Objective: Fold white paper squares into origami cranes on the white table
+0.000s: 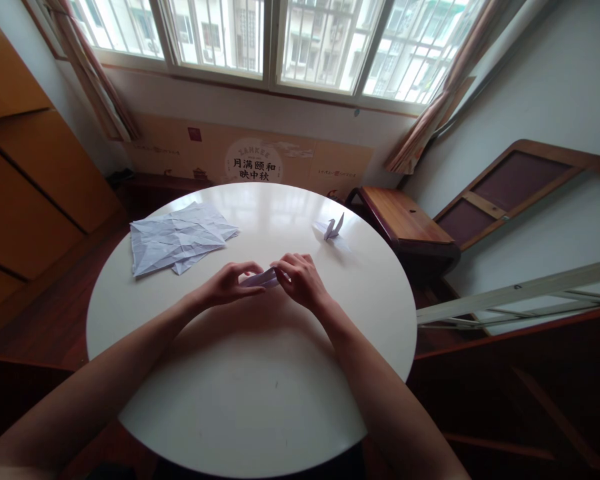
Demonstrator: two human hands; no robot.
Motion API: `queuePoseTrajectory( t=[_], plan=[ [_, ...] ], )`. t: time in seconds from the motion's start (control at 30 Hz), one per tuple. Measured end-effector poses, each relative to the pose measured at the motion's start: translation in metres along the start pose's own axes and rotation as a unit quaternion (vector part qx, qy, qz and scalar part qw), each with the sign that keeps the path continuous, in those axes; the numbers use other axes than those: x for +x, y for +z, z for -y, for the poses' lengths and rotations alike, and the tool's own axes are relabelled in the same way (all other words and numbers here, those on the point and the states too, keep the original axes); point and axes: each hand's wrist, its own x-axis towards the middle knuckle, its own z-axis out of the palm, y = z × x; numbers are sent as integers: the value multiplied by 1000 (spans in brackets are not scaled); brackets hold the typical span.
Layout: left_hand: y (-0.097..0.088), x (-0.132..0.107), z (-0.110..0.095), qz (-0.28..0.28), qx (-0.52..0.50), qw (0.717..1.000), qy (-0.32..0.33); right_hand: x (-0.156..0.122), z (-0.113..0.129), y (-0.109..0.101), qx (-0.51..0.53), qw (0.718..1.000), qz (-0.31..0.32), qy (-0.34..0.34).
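Note:
Both of my hands meet near the middle of a round white table (260, 387). Between them lies a small folded piece of white paper (261, 277), narrow and pointed. My left hand (229, 283) pinches its left end with curled fingers. My right hand (300, 278) grips its right end, fingers bent over it. Most of the paper is hidden by my fingers.
A pile of creased white sheets (177, 237) lies at the table's far left. A finished folded paper crane (332, 228) stands at the far right. A wooden stool (405, 223) sits beyond the table's right edge, wooden cabinets (25, 173) at left, leaning frames (515, 193) at right.

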Motion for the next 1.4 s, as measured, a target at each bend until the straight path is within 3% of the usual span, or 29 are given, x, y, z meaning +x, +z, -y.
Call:
queuePoseTrajectory(
  t=[0.13,0.23,0.33,0.4,0.5,0.6,0.67,0.77,0.9,1.07,1.23,1.4],
  plan=[
    [-2,2,-2,-30,-87,995,-36,2,4,-5,13,1000,-21,4],
    [-9,4,0,27,-198,973,-117,2,4,-5,37,998,-35,35],
    [-13,4,4,90,-219,961,-143,2,0,0,83,993,6,83],
    [-12,4,7,101,-164,973,-125,1,-3,7,99,988,55,103],
    [-7,2,9,74,12,994,-78,0,-4,16,79,988,82,104],
    [-3,0,7,9,173,985,-4,1,-3,19,40,989,86,113],
    [-1,-1,5,-22,226,972,54,2,-2,19,12,988,87,125],
    [3,-1,3,16,229,966,120,3,-3,21,-17,986,83,142],
    [10,0,5,66,208,967,133,2,-5,22,-24,988,58,140],
    [6,2,18,27,214,970,112,0,-7,13,-24,995,-23,93],
    [2,3,29,-12,172,979,110,-2,-9,14,122,992,27,1],
    [5,5,31,-25,134,984,111,-3,-11,23,139,989,51,22]
  ],
)
